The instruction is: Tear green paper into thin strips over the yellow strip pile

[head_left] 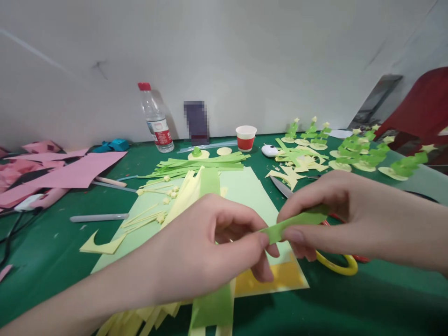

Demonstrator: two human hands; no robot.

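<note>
Between my two hands is a narrow green paper strip (280,229). My left hand (227,238) pinches its left end between thumb and fingers. The thumb and fingers of my right hand (325,217) grip it further right, and part of the strip is hidden inside that hand. Beneath the hands lie pale green sheets (248,191) and a yellow-orange sheet (276,275). Long pale yellow strips (185,186) and a wide green strip (213,310) run under my left hand. Scissors with a yellow handle (341,268) rest partly hidden below my right hand.
Small paper trees (364,149) stand at the right. A bottle (159,126), a paper cup (246,138) and a pile of green strips (203,164) are at the back. Pink paper (80,172) and a white pen (100,218) lie left. Yellow scraps (290,175) lie beyond my right hand.
</note>
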